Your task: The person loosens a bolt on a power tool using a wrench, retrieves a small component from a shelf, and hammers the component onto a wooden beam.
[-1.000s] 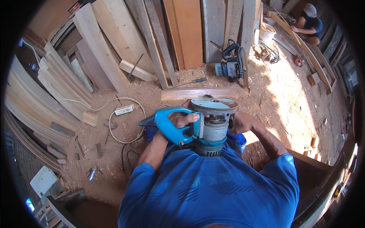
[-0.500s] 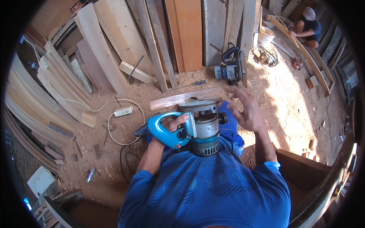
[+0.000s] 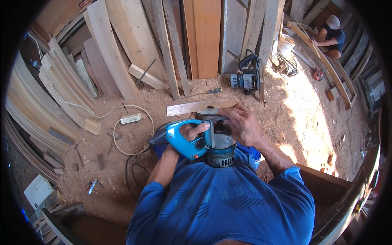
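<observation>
A teal wood router (image 3: 222,141) rests upside down against my lap, its round base plate facing up and away from me. My left hand (image 3: 191,130) is wrapped round its teal D-shaped handle, thumb over the top. My right hand (image 3: 244,124) has its fingers bent on the right side of the base plate and covers part of it. Whatever lies under those fingers is hidden. Just beyond the base plate a planed wood strip (image 3: 192,107) lies on the sawdust.
Another corded power tool (image 3: 245,77) and a screwdriver (image 3: 208,92) lie ahead. Boards (image 3: 136,36) lean at the back, curved pieces (image 3: 36,102) at left. A white socket block (image 3: 130,118) sits inside a looped cable. A co-worker (image 3: 331,36) crouches far right beside a wooden frame (image 3: 322,61).
My right hand has come in from the right, from spread and free of the router to fingers on its base plate. My left hand keeps its hold on the handle.
</observation>
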Motion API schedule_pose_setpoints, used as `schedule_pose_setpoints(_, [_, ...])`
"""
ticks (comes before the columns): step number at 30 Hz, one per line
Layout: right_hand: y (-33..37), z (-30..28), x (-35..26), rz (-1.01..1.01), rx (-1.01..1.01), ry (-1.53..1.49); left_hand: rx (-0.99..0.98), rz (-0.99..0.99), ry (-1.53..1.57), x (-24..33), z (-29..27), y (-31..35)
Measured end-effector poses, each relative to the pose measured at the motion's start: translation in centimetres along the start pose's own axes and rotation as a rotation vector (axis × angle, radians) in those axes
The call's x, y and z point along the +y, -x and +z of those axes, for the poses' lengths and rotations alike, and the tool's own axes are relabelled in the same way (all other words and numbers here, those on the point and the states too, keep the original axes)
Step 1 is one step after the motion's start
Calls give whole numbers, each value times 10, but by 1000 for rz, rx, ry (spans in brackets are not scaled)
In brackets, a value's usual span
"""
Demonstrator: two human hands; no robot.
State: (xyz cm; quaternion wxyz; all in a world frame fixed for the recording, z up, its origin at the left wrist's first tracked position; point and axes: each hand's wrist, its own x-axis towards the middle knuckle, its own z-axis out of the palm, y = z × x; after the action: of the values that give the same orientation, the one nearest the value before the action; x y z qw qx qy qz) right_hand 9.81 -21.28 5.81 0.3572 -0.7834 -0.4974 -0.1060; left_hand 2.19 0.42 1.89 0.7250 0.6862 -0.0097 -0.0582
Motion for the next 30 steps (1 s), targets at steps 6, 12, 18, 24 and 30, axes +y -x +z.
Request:
schedule_pose_setpoints(6, [0,4,2,110,-48,-50,21,84,67,-25,-8,-9])
schedule_pose_setpoints(12, [44,31,43,482,265,-458,219,170,65,-27,-6,0])
schedule_pose_setpoints(18, [47,66,62,663,-267,-869,142,-12,-49,-8,-27,19])
schedule_pose_setpoints(24, [15,97,100,776,-430,-948,268,88,77,-45,-36,24])
schedule_pose_setpoints(30, [-10,135,78,728,-379,-932,287,97,215,-93,-60,43])
